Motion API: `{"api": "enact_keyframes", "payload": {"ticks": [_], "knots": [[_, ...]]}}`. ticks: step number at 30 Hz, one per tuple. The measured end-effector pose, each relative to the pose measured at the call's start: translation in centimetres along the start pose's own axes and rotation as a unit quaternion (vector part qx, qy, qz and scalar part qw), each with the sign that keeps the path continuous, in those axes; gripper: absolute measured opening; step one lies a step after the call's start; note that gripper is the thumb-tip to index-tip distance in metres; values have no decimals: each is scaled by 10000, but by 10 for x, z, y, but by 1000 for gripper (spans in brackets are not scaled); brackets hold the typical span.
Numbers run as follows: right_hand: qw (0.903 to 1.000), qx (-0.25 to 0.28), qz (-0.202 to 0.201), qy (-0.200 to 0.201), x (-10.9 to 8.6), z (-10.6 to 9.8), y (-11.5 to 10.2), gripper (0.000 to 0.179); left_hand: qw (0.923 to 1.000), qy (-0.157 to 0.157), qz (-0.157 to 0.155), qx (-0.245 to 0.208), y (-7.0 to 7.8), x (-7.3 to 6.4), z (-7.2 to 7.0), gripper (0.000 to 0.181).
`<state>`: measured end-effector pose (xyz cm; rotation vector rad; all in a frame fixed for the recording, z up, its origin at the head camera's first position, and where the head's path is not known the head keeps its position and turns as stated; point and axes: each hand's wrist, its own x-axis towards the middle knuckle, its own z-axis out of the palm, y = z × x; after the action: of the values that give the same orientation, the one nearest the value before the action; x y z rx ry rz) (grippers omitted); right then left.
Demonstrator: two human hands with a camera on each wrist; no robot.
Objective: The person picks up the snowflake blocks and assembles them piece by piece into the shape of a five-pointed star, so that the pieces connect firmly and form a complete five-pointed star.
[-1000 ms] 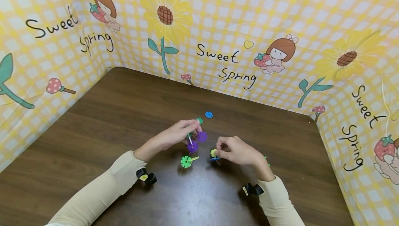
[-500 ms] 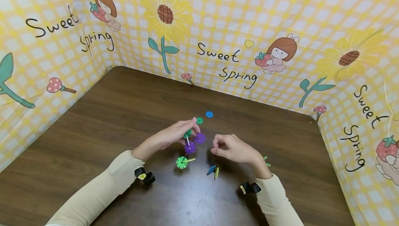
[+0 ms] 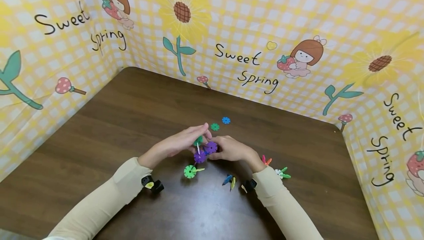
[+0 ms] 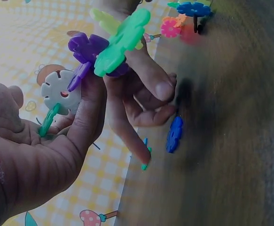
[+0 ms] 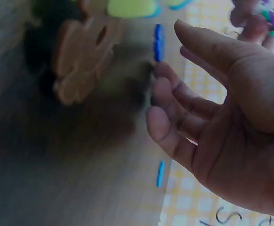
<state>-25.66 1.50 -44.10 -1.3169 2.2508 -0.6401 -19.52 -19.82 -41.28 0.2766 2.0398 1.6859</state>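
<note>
My left hand (image 3: 182, 140) holds a chain of joined notched plastic discs. Its purple disc (image 3: 200, 156) and light green disc (image 3: 190, 171) hang out to the front; a white disc (image 4: 61, 92) and a dark green disc (image 4: 49, 121) lie against the fingers in the left wrist view. My right hand (image 3: 233, 148) is close beside the chain, its fingers loosely bent and nothing gripped in the right wrist view (image 5: 212, 108). Just beyond those fingertips is a dark blue disc (image 4: 174, 135) on the table. In the head view, part of it is hidden by the chain and hand.
A small blue, yellow and brown disc cluster (image 3: 229, 182) stands on the brown table (image 3: 132, 103) near the right wrist. Farther right are a red-orange cluster (image 3: 266, 160) and a white-green cluster (image 3: 282, 173). Behind the hands lie a green disc (image 3: 215, 126) and a light blue disc (image 3: 226, 120).
My right hand has let go of the blue and yellow cluster, which now stands on the table. It has moved left and away from me, beside the chain. The left hand keeps its hold.
</note>
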Motion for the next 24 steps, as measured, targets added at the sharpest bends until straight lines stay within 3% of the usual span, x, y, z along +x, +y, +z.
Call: {"api": "enact_keyframes", "payload": {"ticks": [10, 12, 17, 24], "knots": [[9945, -527, 896, -102, 8, 7, -6, 64, 9999, -28, -24, 112, -1, -3, -3, 54], [9943, -576, 896, -60, 5, 7, -5, 60, 9999, -55, -19, 134, -1, -2, -3, 54], [9957, -599, 656, 265, -7, 7, -1, 27, 9998, -78, -5, 170, 1, -1, -2, 54], [9924, -703, 953, 338, -30, 3, -2, 23, 9997, -119, 54, 205, 4, 2, 1, 54]]}}
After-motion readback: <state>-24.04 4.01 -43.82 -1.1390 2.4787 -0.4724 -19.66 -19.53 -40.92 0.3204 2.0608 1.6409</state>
